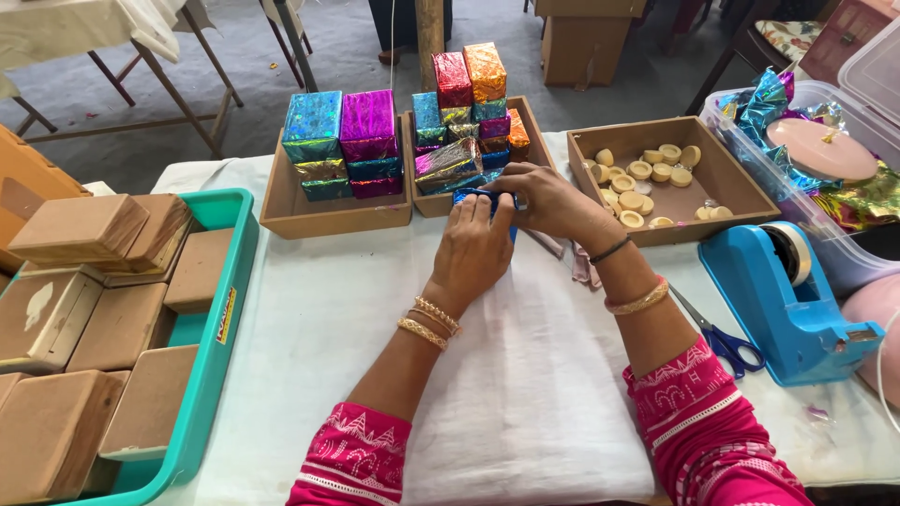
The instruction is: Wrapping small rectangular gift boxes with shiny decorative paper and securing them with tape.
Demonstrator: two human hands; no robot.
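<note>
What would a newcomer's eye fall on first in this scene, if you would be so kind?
Probably the shiny foil-wrapped boxes, stacked in cardboard trays at the far side of the table. Just before them, the left hand and right hand press on a blue-wrapped box. The teal crate of plain brown boxes fills the left.

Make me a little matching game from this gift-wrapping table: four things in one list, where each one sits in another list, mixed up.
Things:
1. tape dispenser
2. scissors
3. plain brown boxes
4. small round pieces

Places:
A. in the teal tray at the far left
B. in the brown tray beyond the right hand
C. flat on the white cloth, beside the right forearm
D. at the right edge, next to the clear tub

Pairs: 1-D, 2-C, 3-A, 4-B
</note>
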